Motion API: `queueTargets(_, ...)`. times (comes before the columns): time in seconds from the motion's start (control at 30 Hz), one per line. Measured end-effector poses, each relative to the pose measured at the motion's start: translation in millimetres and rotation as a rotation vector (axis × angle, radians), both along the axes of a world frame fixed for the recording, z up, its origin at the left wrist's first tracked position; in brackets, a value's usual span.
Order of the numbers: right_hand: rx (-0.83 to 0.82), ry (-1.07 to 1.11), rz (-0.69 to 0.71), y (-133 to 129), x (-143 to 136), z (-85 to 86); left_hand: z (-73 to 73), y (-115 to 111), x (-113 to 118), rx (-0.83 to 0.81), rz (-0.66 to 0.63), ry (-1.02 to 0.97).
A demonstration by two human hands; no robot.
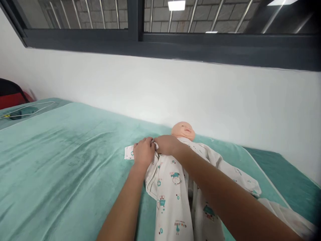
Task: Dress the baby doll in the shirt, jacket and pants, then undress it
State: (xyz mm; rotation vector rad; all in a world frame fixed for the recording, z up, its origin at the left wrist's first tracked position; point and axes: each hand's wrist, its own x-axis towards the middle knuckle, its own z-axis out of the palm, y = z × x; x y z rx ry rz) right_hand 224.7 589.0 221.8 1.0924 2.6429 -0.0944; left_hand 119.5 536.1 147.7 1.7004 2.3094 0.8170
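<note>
A baby doll [184,130] lies on its back on a green blanket, its head toward the wall. White baby clothes [173,187] with small printed figures cover its body and spread toward me. My left hand [144,152] is closed on the sleeve [128,152], whose cuff sticks out to the left. Close beside it, my right hand [166,145] is closed on the cloth at the same sleeve, just below the doll's head. My right forearm crosses over the garment and hides part of it. The doll's arm on that side is out of sight.
The green blanket [75,150] has folds on the left. A white wall [125,83] rises behind it, under a dark window frame [135,43]. At the far left are a red and black item [12,95] and a white cord [47,103]. White cloth [283,212] lies at the lower right.
</note>
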Motion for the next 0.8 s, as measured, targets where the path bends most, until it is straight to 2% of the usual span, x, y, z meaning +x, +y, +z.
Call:
queueTargets(0.13, -0.003, 0.023, 0.022, 2.6, 11.8, 9.0, 0.7, -5.4, -0.3, 0.085, -0.002, -0.070)
queueTargets(0.3, 0.032, 0.086, 0.009, 3.3, 40.3, 27.7, -0.6, -14.2, -3.9, 0.159, -0.001, -0.114)
queueTargets(0.53, 0.125, 0.159, -0.124, -5.2, 69.4, 53.6, -5.4, -19.6, -8.9, -0.017, 0.002, -0.125)
queueTargets(0.63, 0.107, 0.194, -0.113, -10.1, 64.1, 50.7, -4.4, -18.4, -8.7, -0.002, 0.005, -0.046)
queueTargets(0.8, 0.084, 0.152, -0.041, -9.0, 37.1, 26.4, -2.4, -15.3, -5.6, 0.113, -0.007, 0.145)
